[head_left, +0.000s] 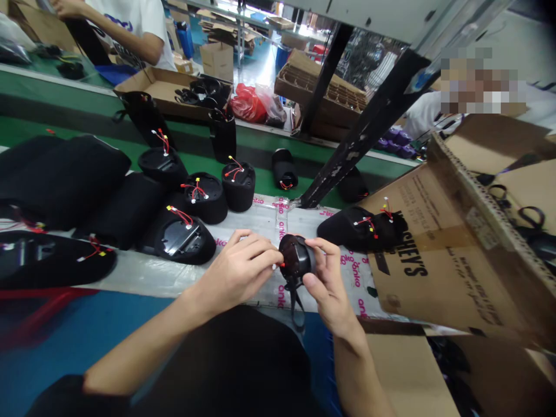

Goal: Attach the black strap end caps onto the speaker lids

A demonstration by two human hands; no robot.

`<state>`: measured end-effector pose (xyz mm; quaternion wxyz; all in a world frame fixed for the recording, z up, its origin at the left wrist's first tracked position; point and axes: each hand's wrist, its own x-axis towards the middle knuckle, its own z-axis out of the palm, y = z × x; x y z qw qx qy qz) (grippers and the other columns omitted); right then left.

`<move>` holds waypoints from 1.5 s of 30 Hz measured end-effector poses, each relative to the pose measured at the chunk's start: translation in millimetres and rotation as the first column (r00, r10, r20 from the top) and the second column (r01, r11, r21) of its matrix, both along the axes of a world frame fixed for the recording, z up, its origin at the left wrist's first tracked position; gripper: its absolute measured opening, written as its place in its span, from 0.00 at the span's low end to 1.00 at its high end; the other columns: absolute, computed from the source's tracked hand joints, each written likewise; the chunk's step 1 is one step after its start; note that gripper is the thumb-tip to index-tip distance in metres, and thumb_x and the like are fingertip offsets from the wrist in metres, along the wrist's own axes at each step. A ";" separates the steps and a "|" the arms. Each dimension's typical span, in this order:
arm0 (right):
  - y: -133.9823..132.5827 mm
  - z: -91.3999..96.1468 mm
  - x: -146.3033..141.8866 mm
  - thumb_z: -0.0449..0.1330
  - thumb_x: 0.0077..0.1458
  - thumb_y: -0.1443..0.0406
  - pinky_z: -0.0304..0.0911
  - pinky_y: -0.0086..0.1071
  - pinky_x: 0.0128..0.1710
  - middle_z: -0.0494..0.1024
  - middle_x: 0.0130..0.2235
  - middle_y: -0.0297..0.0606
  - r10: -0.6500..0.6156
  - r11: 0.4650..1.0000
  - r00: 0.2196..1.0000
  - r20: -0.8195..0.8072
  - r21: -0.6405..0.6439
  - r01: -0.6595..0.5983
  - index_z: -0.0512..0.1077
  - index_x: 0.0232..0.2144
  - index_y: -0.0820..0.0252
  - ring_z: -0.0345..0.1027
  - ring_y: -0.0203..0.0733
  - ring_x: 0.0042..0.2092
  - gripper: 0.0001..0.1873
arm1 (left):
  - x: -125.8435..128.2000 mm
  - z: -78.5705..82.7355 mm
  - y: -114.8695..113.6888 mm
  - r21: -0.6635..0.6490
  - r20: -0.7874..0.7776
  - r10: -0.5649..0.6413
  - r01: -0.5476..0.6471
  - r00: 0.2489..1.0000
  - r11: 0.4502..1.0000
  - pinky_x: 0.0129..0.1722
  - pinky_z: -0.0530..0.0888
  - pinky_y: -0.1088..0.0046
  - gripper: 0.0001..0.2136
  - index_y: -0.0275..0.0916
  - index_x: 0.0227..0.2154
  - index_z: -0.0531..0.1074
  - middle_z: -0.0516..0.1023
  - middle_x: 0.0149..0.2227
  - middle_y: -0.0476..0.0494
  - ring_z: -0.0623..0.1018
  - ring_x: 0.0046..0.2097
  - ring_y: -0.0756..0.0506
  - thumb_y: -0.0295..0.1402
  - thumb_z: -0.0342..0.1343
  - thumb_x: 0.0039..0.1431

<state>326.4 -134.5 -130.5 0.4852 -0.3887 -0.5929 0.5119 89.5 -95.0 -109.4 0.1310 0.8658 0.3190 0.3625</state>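
My right hand (328, 278) is closed around a round black plastic cap (299, 258), holding it above the table with its hollow side towards my left hand. A black strap (296, 307) dangles from the cap. My left hand (243, 266) pinches at the cap's left rim, where a short red wire with a white plug (275, 266) shows at the fingertips. Left of my hands lies a black fabric-covered speaker body (185, 237) with a red wire lead (180, 214) on its end. Similar bodies (204, 197) stand behind it.
A cardboard box (417, 249) leans at the right, beside two more black bodies (347, 227). A slanted black post (360, 127) rises from the printed plastic table cover (264, 223). Behind the green belt (191, 145) sits an open carton (156, 87). Co-workers are at the back left (147, 35) and right.
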 end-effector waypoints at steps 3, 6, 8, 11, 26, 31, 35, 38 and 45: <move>-1.7 -4.2 -7.5 0.60 0.73 0.53 0.70 0.55 0.70 0.70 0.71 0.42 -0.055 0.998 0.998 0.034 0.028 0.054 0.62 0.66 0.41 0.69 0.55 0.72 0.24 | -11.9 4.3 2.4 -0.104 0.048 -0.116 0.121 0.992 0.987 0.54 0.74 0.62 0.07 0.43 0.48 0.77 0.85 0.48 0.43 0.84 0.51 0.42 0.26 0.58 0.73; -2.4 -5.0 -9.6 0.60 0.72 0.52 0.67 0.57 0.72 0.70 0.71 0.42 -0.051 0.997 0.999 0.018 0.053 0.050 0.61 0.68 0.41 0.67 0.56 0.73 0.27 | -19.2 4.1 6.6 -0.115 0.043 -0.159 0.163 0.986 0.980 0.55 0.74 0.63 0.05 0.43 0.48 0.77 0.85 0.49 0.44 0.84 0.52 0.43 0.28 0.58 0.75; -2.4 -3.9 -10.2 0.61 0.71 0.51 0.67 0.57 0.72 0.69 0.72 0.42 -0.048 0.997 0.999 0.008 0.065 0.047 0.60 0.70 0.41 0.65 0.58 0.74 0.30 | -18.9 1.3 8.8 -0.088 0.027 -0.144 0.146 0.989 0.985 0.55 0.74 0.62 0.05 0.43 0.47 0.78 0.86 0.48 0.44 0.84 0.50 0.43 0.30 0.57 0.76; -1.9 -3.1 -11.8 0.60 0.70 0.48 0.68 0.59 0.71 0.68 0.73 0.43 -0.065 0.996 0.998 0.007 0.055 0.064 0.59 0.71 0.42 0.65 0.60 0.73 0.33 | -15.0 -3.0 10.9 -0.044 0.024 -0.120 0.121 0.992 0.992 0.54 0.72 0.61 0.06 0.43 0.48 0.79 0.86 0.44 0.45 0.84 0.47 0.44 0.32 0.57 0.77; -2.1 -3.1 -12.1 0.67 0.68 0.51 0.71 0.54 0.69 0.70 0.72 0.40 -0.001 0.988 0.999 -0.048 0.152 0.009 0.64 0.70 0.41 0.68 0.57 0.72 0.33 | 1.0 5.4 5.1 0.059 -0.038 -0.001 0.004 0.999 0.998 0.50 0.73 0.60 0.04 0.39 0.39 0.74 0.83 0.39 0.44 0.82 0.42 0.43 0.28 0.57 0.73; -2.2 -1.3 -10.5 0.67 0.68 0.53 0.74 0.50 0.67 0.70 0.72 0.40 0.006 0.990 1.000 -0.029 0.139 -0.002 0.64 0.72 0.41 0.67 0.56 0.72 0.34 | -19.0 11.3 9.5 -0.137 0.024 -0.074 0.077 0.997 0.988 0.52 0.76 0.62 0.13 0.40 0.52 0.73 0.86 0.46 0.44 0.85 0.47 0.42 0.34 0.66 0.70; 1.1 -3.7 -14.4 0.67 0.69 0.52 0.75 0.50 0.65 0.71 0.72 0.39 0.008 0.993 0.997 -0.076 0.115 0.001 0.64 0.72 0.40 0.65 0.56 0.73 0.33 | -34.5 9.8 11.0 -0.291 0.135 -0.064 0.102 0.989 0.951 0.51 0.80 0.69 0.14 0.43 0.56 0.74 0.87 0.50 0.46 0.86 0.51 0.45 0.32 0.65 0.70; 1.6 -4.3 -18.0 0.67 0.69 0.52 0.75 0.51 0.66 0.71 0.72 0.39 -0.003 0.992 0.996 -0.088 0.123 0.014 0.65 0.71 0.40 0.64 0.56 0.74 0.33 | -28.0 3.0 7.7 -0.129 0.179 0.181 -0.159 0.967 0.979 0.49 0.79 0.67 0.04 0.41 0.45 0.78 0.86 0.44 0.46 0.85 0.46 0.45 0.33 0.65 0.71; -3.7 -4.2 -22.0 0.67 0.69 0.52 0.74 0.53 0.66 0.70 0.73 0.40 -0.002 0.989 0.999 -0.052 0.151 0.010 0.63 0.72 0.41 0.67 0.57 0.73 0.34 | -2.6 -2.7 1.3 0.183 0.068 0.278 -0.286 0.958 0.940 0.38 0.67 0.64 0.05 0.38 0.48 0.80 0.84 0.32 0.50 0.78 0.32 0.47 0.28 0.60 0.75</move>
